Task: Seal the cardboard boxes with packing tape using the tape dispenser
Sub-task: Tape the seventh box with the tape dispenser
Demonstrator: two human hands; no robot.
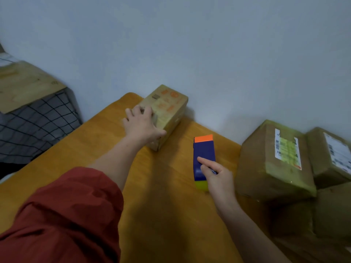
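A small cardboard box (169, 109) with orange print lies on the orange-brown table (98, 149) close to the wall. My left hand (141, 126) grips its near left end, fingers curled over the top edge. To its right lies the tape dispenser (203, 154), dark blue with an orange front end and a yellow-green rear. My right hand (216, 177) holds the dispenser's rear, index finger stretched along its blue top and the other fingers curled round its side.
Several taped cardboard boxes (273, 164) with white labels are stacked at the table's right side. At the far left a plywood sheet (24, 84) lies on a checked cloth-covered stand (43, 118). A pale wall backs the table.
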